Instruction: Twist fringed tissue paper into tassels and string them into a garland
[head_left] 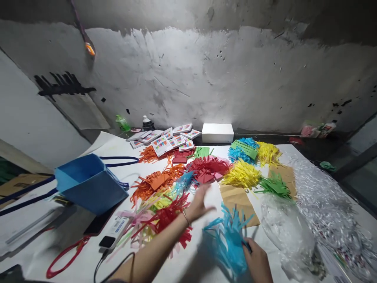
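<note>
My left hand (200,205) reaches over the middle of the table with its fingers spread and holds nothing. Just below and left of it lies a pile of red fringed paper strips (173,216), while dark red fringes (207,169) lie beyond its fingertips. Near the front edge, my right hand (257,257) is closed on a bunch of blue fringed paper (231,239), whose strips fan upward. A small dark piece (246,246) shows at its fingers, too blurred to name. Behind the blue bunch is a sheet of brown paper (240,200).
Orange fringes (159,181), yellow fringes (241,175) and green fringes (277,184) lie about. Printed packs (161,145) and a white box (218,133) stand at the back. A blue bag (91,184) is at left; clear plastic (288,232) and silvery strips (326,200) are at right.
</note>
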Available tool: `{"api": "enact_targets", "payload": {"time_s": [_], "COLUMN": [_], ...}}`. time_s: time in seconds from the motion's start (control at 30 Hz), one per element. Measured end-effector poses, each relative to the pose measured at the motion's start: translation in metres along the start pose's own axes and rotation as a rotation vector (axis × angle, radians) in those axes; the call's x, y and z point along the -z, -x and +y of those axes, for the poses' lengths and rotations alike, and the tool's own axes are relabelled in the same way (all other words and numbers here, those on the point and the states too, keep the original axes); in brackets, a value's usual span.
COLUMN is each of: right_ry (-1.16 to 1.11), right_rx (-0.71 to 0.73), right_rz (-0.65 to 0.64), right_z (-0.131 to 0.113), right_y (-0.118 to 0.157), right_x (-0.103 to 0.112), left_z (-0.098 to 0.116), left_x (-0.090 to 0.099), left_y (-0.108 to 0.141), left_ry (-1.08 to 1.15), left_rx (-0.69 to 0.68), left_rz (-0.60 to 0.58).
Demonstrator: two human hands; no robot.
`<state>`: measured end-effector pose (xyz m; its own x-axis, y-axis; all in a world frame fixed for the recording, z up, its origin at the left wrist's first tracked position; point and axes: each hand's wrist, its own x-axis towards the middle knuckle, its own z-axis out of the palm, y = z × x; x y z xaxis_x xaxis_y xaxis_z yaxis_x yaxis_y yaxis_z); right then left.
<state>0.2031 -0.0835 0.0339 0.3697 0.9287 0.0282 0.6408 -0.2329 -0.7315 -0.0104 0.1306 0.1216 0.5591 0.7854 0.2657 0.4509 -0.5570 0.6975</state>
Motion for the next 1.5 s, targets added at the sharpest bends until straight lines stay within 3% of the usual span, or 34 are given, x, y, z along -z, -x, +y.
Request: {"api": "enact_targets", "payload": {"time_s": [0.03, 0.07, 0.1, 0.17, 0.27, 0.4, 0.5, 0.57, 0.67, 0.73, 0.87, 0.97, 1.07, 1.2, 1.27, 1.4, 1.5], "right_ry": [0.022, 0.049, 0.082, 0.160, 0.273, 0.281, 0.233, 0.196, 0.139, 0.121, 0.115, 0.131, 0.141, 0.142, 0.139, 0.210, 0.268], "right_rx": [0.060, 0.118, 0.169, 0.245, 0.324, 0.528, 0.701, 0.761, 0.782, 0.774, 0.732, 0.701, 0.683, 0.661, 0.647, 0.645, 0.657], "right_rz": [-0.013, -0.023, -0.026, -0.016, 0.040, 0.226, 0.307, 0.330, 0.343, 0.343, 0.386, 0.402, 0.420, 0.437, 0.437, 0.437, 0.457], "right_z": [-0.004, -0.008, -0.011, -0.018, -0.028, -0.039, -0.050, -0.056, -0.061, -0.058, -0.045, -0.035, -0.027, -0.019, -0.016, -0.005, 0.011], "right_y": [0.000, 0.000, 0.000, 0.000, -0.001, -0.004, -0.004, -0.002, 0.001, 0.002, 0.005, 0.006, 0.006, 0.006, 0.003, -0.010, -0.020], "right_x": [-0.004, -0.008, -0.010, -0.012, -0.007, 0.010, 0.024, 0.030, 0.034, 0.035, 0.035, 0.036, 0.039, 0.037, 0.032, 0.032, 0.055], "left_z": [0.010, 0.019, 0.026, 0.034, 0.040, 0.041, 0.040, 0.041, 0.046, 0.051, 0.055, 0.057, 0.062, 0.076, 0.083, 0.091, 0.095], "left_x": [-0.024, -0.046, -0.064, -0.084, -0.079, -0.041, -0.027, -0.032, -0.051, -0.063, -0.076, -0.077, -0.075, -0.079, -0.088, -0.114, -0.127], "left_y": [0.019, 0.036, 0.050, 0.071, 0.086, 0.089, 0.078, 0.067, 0.052, 0.047, 0.055, 0.065, 0.067, 0.061, 0.064, 0.082, 0.088], "left_ry": [-0.033, -0.070, -0.104, -0.177, -0.213, 0.197, 0.381, 0.362, 0.461, 0.561, 0.585, 0.620, 0.780, 1.147, 1.351, 1.579, 1.563], "left_rx": [-0.168, -0.290, -0.358, -0.319, -0.150, -0.078, 0.115, 0.226, 0.290, 0.343, 0.483, 0.617, 0.649, 0.630, 0.722, 0.982, 0.954], "left_rz": [-0.199, -0.323, -0.389, -0.351, -0.238, -0.410, -0.276, -0.222, -0.394, -0.432, -0.259, -0.421, -0.557, -0.363, -0.360, -0.665, -0.836]}}
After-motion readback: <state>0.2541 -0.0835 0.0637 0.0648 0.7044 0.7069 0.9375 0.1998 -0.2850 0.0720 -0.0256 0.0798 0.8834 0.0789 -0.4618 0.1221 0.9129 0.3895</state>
